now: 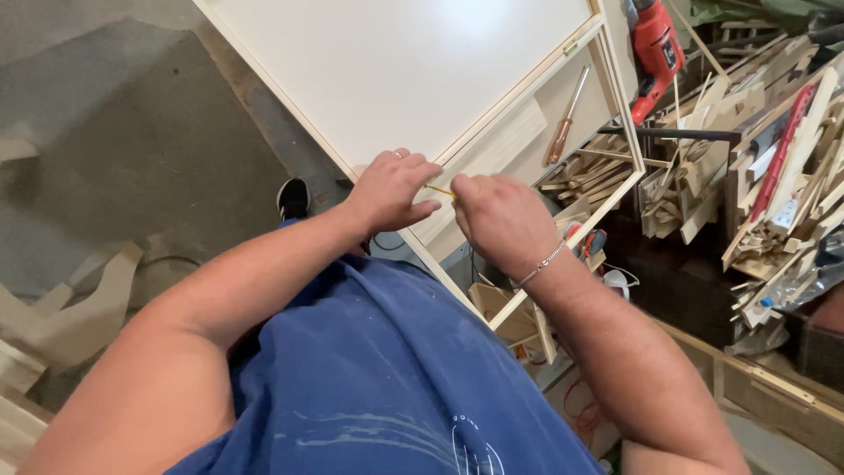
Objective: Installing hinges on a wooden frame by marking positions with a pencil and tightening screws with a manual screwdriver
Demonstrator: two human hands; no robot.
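My left hand (391, 189) and my right hand (498, 220) meet at the near corner of a white cabinet door (396, 70) hinged to a pale wooden frame (615, 79). Between the fingertips of both hands shows a small thin yellow piece (440, 189); what it is I cannot tell. My left hand wears a ring, and its fingers pinch toward the piece. My right hand is curled into a fist around the piece's other end, with a bracelet on the wrist. A screwdriver (565, 119) with a brown handle lies inside the frame, beyond my right hand.
A red power drill (655, 53) lies past the frame's far side. Heaps of wood offcuts (774, 167) fill the right. Grey floor (132, 149) with pale wooden cutouts (61, 317) lies on the left. My black shoe (294, 198) shows below the door.
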